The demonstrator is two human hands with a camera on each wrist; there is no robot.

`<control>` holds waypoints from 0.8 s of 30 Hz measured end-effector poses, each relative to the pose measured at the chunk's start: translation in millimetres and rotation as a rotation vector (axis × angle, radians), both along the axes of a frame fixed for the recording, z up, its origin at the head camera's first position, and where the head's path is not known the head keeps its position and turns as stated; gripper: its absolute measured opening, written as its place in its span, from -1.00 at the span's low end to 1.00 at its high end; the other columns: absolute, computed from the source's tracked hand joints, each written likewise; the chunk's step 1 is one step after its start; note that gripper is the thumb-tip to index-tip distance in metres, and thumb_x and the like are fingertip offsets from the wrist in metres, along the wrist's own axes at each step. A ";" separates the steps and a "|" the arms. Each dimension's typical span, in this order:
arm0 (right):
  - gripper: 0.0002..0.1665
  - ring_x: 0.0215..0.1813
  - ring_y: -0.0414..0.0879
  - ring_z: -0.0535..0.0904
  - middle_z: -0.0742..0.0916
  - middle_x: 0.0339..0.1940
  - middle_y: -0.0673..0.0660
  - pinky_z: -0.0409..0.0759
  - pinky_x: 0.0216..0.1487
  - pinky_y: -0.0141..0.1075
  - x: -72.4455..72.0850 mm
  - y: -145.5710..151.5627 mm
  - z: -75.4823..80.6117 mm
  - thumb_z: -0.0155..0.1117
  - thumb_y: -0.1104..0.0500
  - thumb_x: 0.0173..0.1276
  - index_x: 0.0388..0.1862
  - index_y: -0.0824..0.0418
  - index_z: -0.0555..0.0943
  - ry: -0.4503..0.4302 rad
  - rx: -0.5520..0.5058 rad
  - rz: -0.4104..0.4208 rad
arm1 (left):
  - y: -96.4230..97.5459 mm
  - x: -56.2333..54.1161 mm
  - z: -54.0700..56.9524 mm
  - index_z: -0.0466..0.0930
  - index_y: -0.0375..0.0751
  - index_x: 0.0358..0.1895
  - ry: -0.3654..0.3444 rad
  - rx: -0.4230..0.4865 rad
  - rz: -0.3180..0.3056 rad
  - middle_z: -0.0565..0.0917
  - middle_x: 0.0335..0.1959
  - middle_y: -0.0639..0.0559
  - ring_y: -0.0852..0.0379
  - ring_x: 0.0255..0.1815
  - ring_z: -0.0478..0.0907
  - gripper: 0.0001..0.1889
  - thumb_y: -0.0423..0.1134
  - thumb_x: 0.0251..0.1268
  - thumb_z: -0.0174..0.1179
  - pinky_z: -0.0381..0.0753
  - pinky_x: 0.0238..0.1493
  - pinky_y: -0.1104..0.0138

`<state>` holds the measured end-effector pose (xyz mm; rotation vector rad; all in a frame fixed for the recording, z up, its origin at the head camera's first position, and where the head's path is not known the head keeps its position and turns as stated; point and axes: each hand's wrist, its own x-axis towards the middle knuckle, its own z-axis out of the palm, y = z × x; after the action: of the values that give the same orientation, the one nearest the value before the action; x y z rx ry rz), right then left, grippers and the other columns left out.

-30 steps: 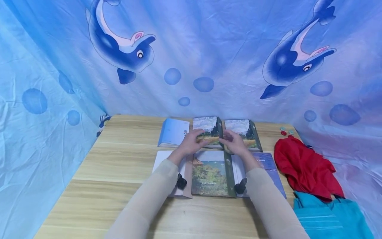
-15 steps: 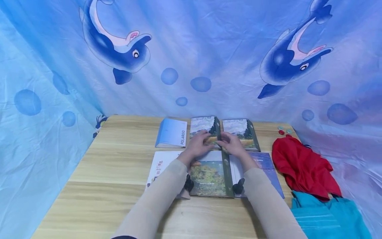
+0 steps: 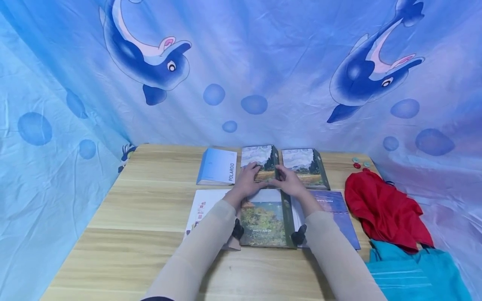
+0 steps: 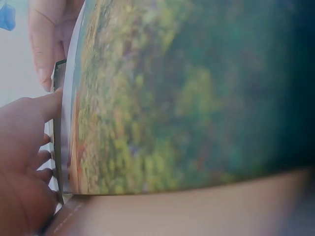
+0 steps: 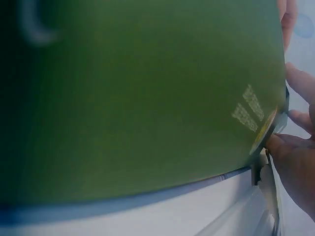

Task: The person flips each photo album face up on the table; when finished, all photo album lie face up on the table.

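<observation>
In the head view my left hand [image 3: 246, 183] lies over the left front part of a photo album [image 3: 259, 154] with a cypress landscape cover, at the back middle. My right hand [image 3: 292, 183] touches that album's right front corner. The two thumbs meet near its front edge. Just in front lies another photo album [image 3: 262, 225] with a tree painting. Its cover [image 4: 147, 108] fills much of the left wrist view, and its green side [image 5: 147, 103] hides most of the right wrist view. Only parts of both hands show there.
A blue Polaroid album [image 3: 218, 165] and a matching landscape album [image 3: 303, 161] flank the back one. A white album [image 3: 199, 209] and a purple-blue album [image 3: 339, 209] lie in front. Red cloth [image 3: 384, 211], teal cloth [image 3: 414, 271] and several small discs [image 3: 357, 165] are at right.
My left hand has shifted right and its thumb now reaches along the back album's front edge. My right thumb has come closer to it. The albums look almost unmoved; the view shifted slightly.
</observation>
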<state>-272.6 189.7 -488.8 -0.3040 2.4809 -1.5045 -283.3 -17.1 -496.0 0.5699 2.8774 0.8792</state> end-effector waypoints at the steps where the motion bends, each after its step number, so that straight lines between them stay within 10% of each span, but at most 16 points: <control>1: -0.07 0.57 0.29 0.15 0.21 0.59 0.41 0.23 0.54 0.02 0.1 -0.4 -0.9 0.35 0.05 0.45 0.61 0.31 0.13 -0.004 0.006 -0.006 | -0.2 0.1 -0.3 0.23 -0.26 0.54 -0.006 0.004 0.003 0.10 0.63 -0.13 -0.09 0.65 -0.07 -0.15 0.19 0.37 0.25 -0.17 0.64 0.05; 18: -0.22 0.50 0.31 0.29 0.37 0.52 0.36 0.32 0.47 0.12 2.2 -3.4 -6.8 0.33 0.13 0.46 0.58 0.22 0.28 0.123 0.162 -0.028 | -2.1 4.1 2.9 0.17 -0.16 0.58 -0.088 0.034 0.050 0.01 0.66 -0.07 -0.05 0.66 -0.16 -0.12 0.26 0.37 0.20 -0.15 0.62 -0.02; 24: -0.01 0.55 0.33 0.18 0.15 0.62 0.37 0.32 0.48 0.08 3.1 -3.9 0.5 0.33 0.14 0.46 0.67 0.24 -0.01 0.041 0.064 -0.022 | -1.2 3.3 2.9 0.21 -0.18 0.57 -0.077 0.056 0.066 0.04 0.65 -0.08 -0.09 0.65 -0.10 -0.11 0.22 0.32 0.28 -0.08 0.62 0.00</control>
<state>-269.5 185.7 -488.3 -0.3001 2.5666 -1.4384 -280.0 -18.3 -493.1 0.4376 2.8249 0.9722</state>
